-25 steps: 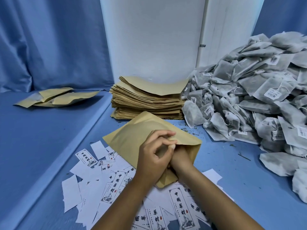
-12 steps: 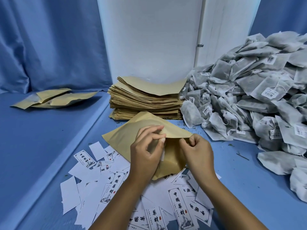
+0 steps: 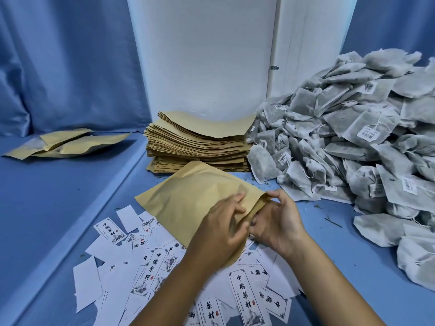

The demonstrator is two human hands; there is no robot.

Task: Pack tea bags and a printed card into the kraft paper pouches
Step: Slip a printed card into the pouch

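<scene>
A kraft paper pouch (image 3: 188,198) is held slightly raised over the scattered printed cards (image 3: 150,264) in the middle of the blue surface. My left hand (image 3: 221,231) lies on the pouch near its open right edge, fingers bent and pinching the top layer. My right hand (image 3: 277,222) pinches that same open edge from the right, thumb and fingers curled at the mouth. A large heap of grey tea bags (image 3: 353,142) with white tags fills the right side. What is inside the pouch is hidden.
A thick stack of flat kraft pouches (image 3: 200,142) stands at the back centre against a white wall. Filled pouches (image 3: 68,143) lie on the raised blue ledge at the left. Blue curtains hang behind.
My right hand came out of the pouch and now pinches its open edge. My left hand slid lower onto the pouch face. The pouch shifted slightly right.
</scene>
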